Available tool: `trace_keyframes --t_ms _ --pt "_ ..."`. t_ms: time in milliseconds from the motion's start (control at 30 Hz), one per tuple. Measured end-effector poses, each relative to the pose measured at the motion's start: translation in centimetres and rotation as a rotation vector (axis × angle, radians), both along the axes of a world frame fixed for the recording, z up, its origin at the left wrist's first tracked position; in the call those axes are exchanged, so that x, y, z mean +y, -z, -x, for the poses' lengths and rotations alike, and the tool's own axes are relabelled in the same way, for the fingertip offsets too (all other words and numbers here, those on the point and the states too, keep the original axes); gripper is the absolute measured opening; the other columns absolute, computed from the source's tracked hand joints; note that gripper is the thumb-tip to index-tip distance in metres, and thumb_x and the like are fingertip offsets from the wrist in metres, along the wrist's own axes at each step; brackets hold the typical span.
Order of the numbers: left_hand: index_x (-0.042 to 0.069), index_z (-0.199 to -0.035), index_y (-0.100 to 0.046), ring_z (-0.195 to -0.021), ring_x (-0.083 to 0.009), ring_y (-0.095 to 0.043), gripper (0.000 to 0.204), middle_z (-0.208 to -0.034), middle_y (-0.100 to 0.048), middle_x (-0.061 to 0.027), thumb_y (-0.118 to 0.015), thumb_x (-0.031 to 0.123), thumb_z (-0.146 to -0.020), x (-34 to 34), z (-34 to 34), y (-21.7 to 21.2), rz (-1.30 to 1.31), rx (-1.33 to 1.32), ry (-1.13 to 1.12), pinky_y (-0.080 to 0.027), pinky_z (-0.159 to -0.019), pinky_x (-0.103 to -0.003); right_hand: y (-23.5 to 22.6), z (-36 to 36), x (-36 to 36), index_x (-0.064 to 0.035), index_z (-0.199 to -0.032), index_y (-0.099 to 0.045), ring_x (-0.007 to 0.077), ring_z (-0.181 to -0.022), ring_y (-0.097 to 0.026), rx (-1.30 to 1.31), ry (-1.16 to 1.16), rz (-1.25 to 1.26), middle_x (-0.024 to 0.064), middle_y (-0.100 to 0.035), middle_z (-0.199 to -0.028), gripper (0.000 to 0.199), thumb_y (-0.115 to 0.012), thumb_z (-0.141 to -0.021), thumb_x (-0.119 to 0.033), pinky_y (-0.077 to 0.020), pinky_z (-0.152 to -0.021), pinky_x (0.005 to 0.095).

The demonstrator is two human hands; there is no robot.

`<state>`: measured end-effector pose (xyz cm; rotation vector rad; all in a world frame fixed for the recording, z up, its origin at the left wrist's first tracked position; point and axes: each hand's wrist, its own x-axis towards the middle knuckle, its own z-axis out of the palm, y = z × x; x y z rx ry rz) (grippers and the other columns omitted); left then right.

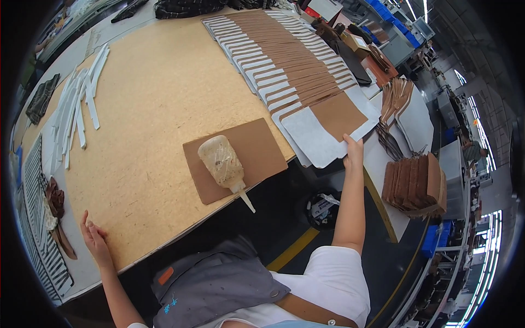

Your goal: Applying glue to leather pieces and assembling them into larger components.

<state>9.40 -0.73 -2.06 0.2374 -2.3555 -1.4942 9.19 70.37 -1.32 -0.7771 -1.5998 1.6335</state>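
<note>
My right hand [354, 152] reaches out to the right, closed on the near edge of a white panel with a brown middle [313, 130]. That panel is the nearest of a long overlapping row of similar panels [284, 60], laid like shingles toward the far side. Resting at the left part of the board's near edge, my left hand [95, 240] has its fingers apart and holds nothing. Between my hands, a cloudy squeeze bottle [221, 162] with a narrow nozzle lies on a flat brown sheet [262, 146], its nozzle pointing toward me.
A tan board [142, 109] covers much of the table. White strips [82, 104] lie loosely at the left, near striped fabric [33, 213]. Stacked brown pieces [413, 183] stand on a side table at right. A dark bin [321, 210] sits on the floor below.
</note>
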Motion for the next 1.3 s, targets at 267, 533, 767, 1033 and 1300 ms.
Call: trace_keyframes --t_ms 267,533,767,1033,1300 --pt "0.006 -0.127 -0.043 -0.048 -0.0014 -0.031 0.035 -0.056 -0.036 0.0053 -0.037 0.024 -0.098 0.7 0.0 -0.4 -0.076 0.036 -0.012 -0.025 -0.043 -0.016 0.8 -0.4 0.2 0.0017 -0.118 -0.04 0.0285 -0.098 -0.057 -0.117 0.056 0.048 0.0158 -0.054 -0.111 0.042 -0.056 -0.079 0.001 -0.0487 -0.08 0.0398" --pt "0.005 -0.127 -0.042 -0.05 -0.0008 -0.032 0.034 -0.06 -0.039 0.0051 -0.041 0.017 -0.096 1.1 -0.3 -1.2 -0.215 -0.016 0.018 -0.026 -0.043 -0.015 -1.7 -4.4 -2.6 -0.0019 -0.121 -0.041 0.0094 -0.051 -0.045 -0.219 0.312 -0.216 0.0063 -0.051 -0.082 0.045 -0.06 -0.081 -0.012 -0.0369 -0.036 0.0201" --pt "0.005 -0.11 -0.049 -0.061 -0.0039 -0.042 0.02 -0.075 -0.045 0.0011 -0.052 0.004 -0.09 -0.6 -0.1 0.7 -0.058 0.202 0.053 -0.039 -0.054 -0.017 -4.1 -3.3 -5.0 0.0013 -0.091 -0.055 0.0062 -0.044 -0.045 -0.226 0.176 -0.373 0.0022 -0.051 -0.068 0.018 -0.059 -0.086 -0.016 -0.0384 -0.037 0.0199" --pt "0.004 -0.073 -0.049 -0.059 -0.0073 -0.05 0.018 -0.071 -0.052 -0.0029 -0.056 0.008 -0.089 2.9 -1.1 -2.4 -0.266 0.152 0.118 -0.048 -0.059 -0.022 -9.4 -3.1 -9.9 -0.0009 -0.071 -0.053 0.0073 -0.037 -0.041 -0.192 -0.017 -0.288 0.0026 -0.049 -0.056 0.037 -0.052 -0.091 -0.032 -0.0357 -0.035 0.0216" --pt "-0.003 -0.105 -0.058 -0.068 -0.0149 -0.058 0.039 -0.073 -0.061 -0.0106 -0.037 0.029 -0.098 5.2 -2.1 -3.4 -0.114 0.096 0.416 -0.047 -0.07 -0.028 -8.7 -3.2 -4.7 -0.0003 -0.083 -0.059 0.0139 -0.053 -0.057 -0.314 0.028 -0.439 0.0092 -0.061 -0.071 0.036 -0.049 -0.091 -0.034 -0.0443 -0.051 0.0266"
